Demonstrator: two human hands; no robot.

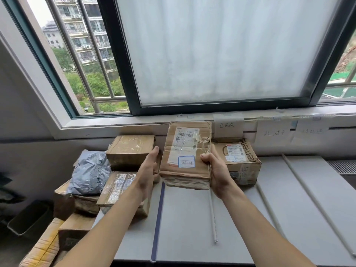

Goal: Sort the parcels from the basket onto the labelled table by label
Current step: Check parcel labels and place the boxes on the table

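I hold a brown cardboard parcel (185, 155) above the grey table (185, 224), its white shipping label and blue-framed sticker facing up. My right hand (215, 170) grips its right edge, thumb on top. My left hand (149, 166) lies flat against its left side with straight fingers. To the right, a printed cardboard box (238, 160) sits on the table under the paper labels (228, 125) taped to the sill. To the left is a pile of parcels: a brown box (130, 151), a taped box (119, 187) and a grey mailer bag (89, 172).
White strips (212, 212) divide the table into sections, and a blue tape line (158, 220) runs along its left part. More cardboard boxes (75, 230) stand low at the left. A dark bin (28, 218) sits on the floor. A window rises behind the sill.
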